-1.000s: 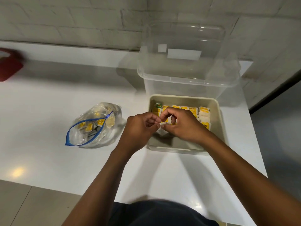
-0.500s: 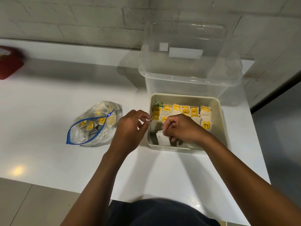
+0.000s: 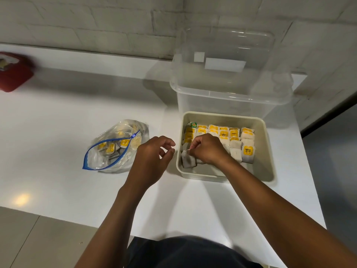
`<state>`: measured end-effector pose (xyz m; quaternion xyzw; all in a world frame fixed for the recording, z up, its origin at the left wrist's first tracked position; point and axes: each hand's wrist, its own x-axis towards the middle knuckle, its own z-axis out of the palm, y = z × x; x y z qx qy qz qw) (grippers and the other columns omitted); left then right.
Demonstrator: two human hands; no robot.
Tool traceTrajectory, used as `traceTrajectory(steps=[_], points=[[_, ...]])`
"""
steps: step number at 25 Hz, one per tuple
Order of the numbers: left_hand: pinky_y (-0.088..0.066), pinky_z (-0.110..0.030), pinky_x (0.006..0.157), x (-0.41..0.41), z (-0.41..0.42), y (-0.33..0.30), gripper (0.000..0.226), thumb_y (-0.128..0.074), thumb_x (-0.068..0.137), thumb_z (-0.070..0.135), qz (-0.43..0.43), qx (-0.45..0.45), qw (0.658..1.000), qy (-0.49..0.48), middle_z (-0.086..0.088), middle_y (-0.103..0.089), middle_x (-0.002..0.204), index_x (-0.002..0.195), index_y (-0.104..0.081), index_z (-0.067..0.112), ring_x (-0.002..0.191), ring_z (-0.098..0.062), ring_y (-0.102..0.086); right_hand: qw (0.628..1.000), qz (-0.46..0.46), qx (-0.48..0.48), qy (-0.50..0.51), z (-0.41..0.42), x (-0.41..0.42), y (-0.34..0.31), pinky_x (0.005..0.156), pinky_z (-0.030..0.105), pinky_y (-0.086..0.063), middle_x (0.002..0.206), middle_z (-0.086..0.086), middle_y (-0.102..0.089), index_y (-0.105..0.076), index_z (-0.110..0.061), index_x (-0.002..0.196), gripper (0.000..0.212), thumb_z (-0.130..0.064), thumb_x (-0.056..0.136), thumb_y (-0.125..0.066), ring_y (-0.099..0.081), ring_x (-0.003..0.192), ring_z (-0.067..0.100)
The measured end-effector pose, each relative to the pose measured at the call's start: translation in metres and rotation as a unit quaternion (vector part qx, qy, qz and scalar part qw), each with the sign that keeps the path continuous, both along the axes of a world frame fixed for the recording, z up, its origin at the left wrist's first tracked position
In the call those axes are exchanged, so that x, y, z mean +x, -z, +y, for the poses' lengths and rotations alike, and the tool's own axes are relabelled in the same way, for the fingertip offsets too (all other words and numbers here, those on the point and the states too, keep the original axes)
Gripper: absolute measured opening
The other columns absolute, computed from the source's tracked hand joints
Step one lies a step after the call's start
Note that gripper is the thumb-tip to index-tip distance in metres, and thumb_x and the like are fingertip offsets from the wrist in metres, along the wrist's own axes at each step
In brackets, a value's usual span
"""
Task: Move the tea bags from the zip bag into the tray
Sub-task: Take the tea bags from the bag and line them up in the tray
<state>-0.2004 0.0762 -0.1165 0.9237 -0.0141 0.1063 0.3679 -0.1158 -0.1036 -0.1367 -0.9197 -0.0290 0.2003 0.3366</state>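
A beige tray (image 3: 267, 151) on the white table holds rows of tea bags (image 3: 234, 135) with yellow tags, standing upright. My right hand (image 3: 207, 148) is inside the tray at its left front, pinching a grey tea bag (image 3: 188, 160) and setting it beside the rows. My left hand (image 3: 152, 161) hovers just left of the tray with loosely curled fingers, holding nothing. A clear zip bag (image 3: 116, 147) with a blue zip lies open to the left, with several tea bags inside.
A clear plastic tub (image 3: 229, 93) with its lid stands right behind the tray. A red object (image 3: 14, 73) sits at the table's far left. The table's front edge runs below my arms, and its right edge lies close to the tray.
My hands have parted: the right one went down into the tray's left front with a tea bag, while the left one drew back to the left, outside the tray.
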Motion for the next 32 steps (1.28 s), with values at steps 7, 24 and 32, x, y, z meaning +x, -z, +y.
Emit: traceTrajectory(steps=[7,24,32], points=[[-0.044,-0.01,0.065,-0.015,0.012,-0.002,0.013,-0.07,0.088,0.019,0.024,-0.033,0.999,-0.033,0.017,-0.066,0.084,0.098,-0.068,0.027,0.075,-0.008,-0.061,0.999,0.013,-0.026,0.015,0.0,0.005,-0.002,0.083,0.036,-0.056,0.09,-0.004,-0.074,-0.07,-0.026,0.068,0.01,-0.025,0.077,-0.072,-0.067,0.093,0.02],[-0.041,-0.027,0.066,-0.051,0.124,-0.004,0.019,-0.059,0.093,0.009,0.048,0.092,0.976,-0.194,-0.006,-0.072,0.087,0.102,-0.071,0.019,0.076,-0.03,-0.066,0.958,-0.112,0.068,-0.256,0.201,-0.068,-0.043,0.073,0.033,-0.052,0.094,0.01,-0.069,-0.069,-0.007,0.094,0.025,0.004,0.083,-0.05,-0.064,0.088,0.025],[-0.042,-0.03,0.071,-0.04,0.142,0.007,0.033,-0.053,0.088,0.008,0.24,0.152,0.954,-0.102,-0.007,-0.064,0.117,0.12,-0.054,0.015,0.099,-0.03,-0.062,0.915,-0.166,-0.261,-0.261,0.25,-0.049,0.002,0.097,0.035,-0.042,0.124,0.01,-0.062,-0.062,-0.011,0.119,0.026,-0.017,0.095,-0.053,-0.054,0.119,0.029]])
